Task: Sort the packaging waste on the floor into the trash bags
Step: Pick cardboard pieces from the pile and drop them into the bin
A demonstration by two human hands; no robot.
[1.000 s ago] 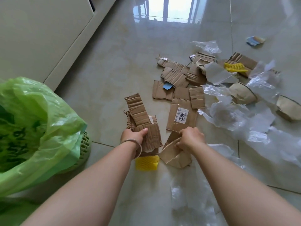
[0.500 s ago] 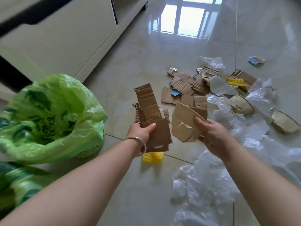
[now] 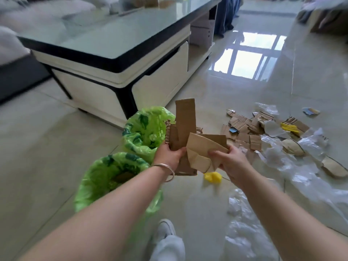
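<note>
Left hand (image 3: 170, 156) grips a stack of brown corrugated cardboard strips (image 3: 183, 127) and right hand (image 3: 230, 162) pinches a crumpled tan cardboard piece (image 3: 202, 151), both just right of the two green plastic trash bags (image 3: 113, 176). No readable writing anywhere. Further right of the bags, loose cardboard scraps (image 3: 244, 129) and clear plastic film (image 3: 301, 166) litter the glossy tile floor (image 3: 310, 81); bare tile lies left of the bags.

Glossy tiled floor (image 3: 235, 87), scattered cardboard scraps (image 3: 243, 129), clear plastic film (image 3: 301, 166), two green bags (image 3: 116, 178)
</note>
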